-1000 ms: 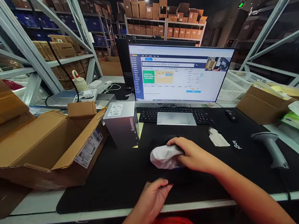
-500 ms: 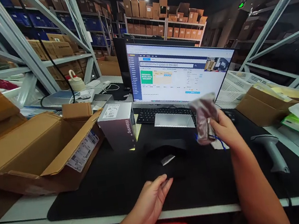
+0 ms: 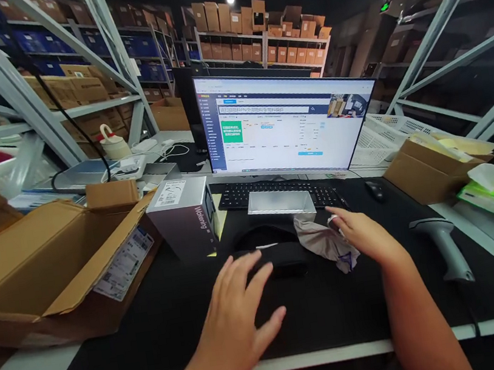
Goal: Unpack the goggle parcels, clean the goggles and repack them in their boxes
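**Right hand on the crumpled bag, left hand spread over the black item**

The right hand point(image 3: 364, 236) lies on a crumpled greyish plastic bag point(image 3: 323, 240), fingers loosely draped over its right edge. It reads as a light touch or a letting-go more than a firm grasp, and whether the fingers pinch the bag at all I cannot tell. The left hand point(image 3: 240, 314) is spread wide, palm down, holding nothing, fingertips reaching toward a low black object point(image 3: 269, 249) lying on the black desk mat point(image 3: 156, 326). A thin pale strip shows on that object; what it is cannot be made out against the dark mat.

Going by how things lie, the black item is out of its bag and sits bare in the middle of the mat, just left of the bag and touching or nearly touching it. So the unwrapping looks done. What seems left is the handling of the item itself, and the empty hand is right over it. The grey barcode scanner point(image 3: 443, 243) lies untouched, well apart on the right side of the mat.

Around them: a silver product box point(image 3: 184, 215) stands upright left of the keyboard point(image 3: 275, 192), an opened cardboard carton point(image 3: 55, 261) lies beside it, and the monitor point(image 3: 284, 124) shows a form page with a green panel.
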